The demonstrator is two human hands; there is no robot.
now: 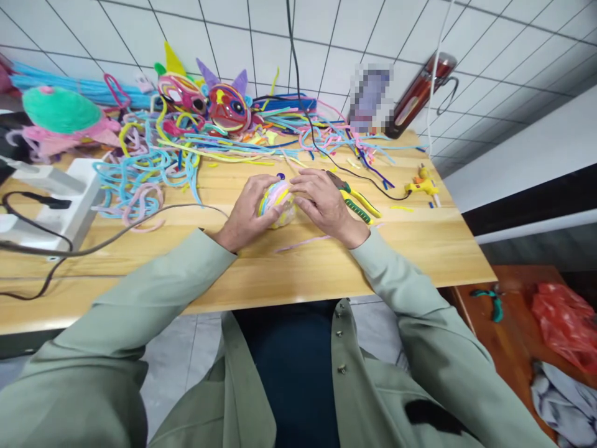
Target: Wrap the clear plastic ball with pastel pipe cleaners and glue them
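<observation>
A ball wound from pastel pipe cleaners [276, 200], striped yellow, pink and blue, sits low over the table in front of me. My left hand [249, 210] is closed around its left side, thumb across the near face. At the ball's right side, my right hand [321, 202] has its fingers bent and pressed together. A pale pink pipe cleaner [290, 163] sticks out beyond those fingertips; its lower end is hidden by the hand. Just behind the ball is a small dark blue round piece [280, 177]. Pliers with green and yellow handles [358, 204] lie right of my right hand.
Tangled pipe cleaners [172, 155] and two colourful masks with horns [228, 107] fill the back. A yellow glue gun [423, 185] lies at the right, its cord crossing the table. A white power strip [77, 199] stands left. A red-brown flask [420, 93] stands by the wall.
</observation>
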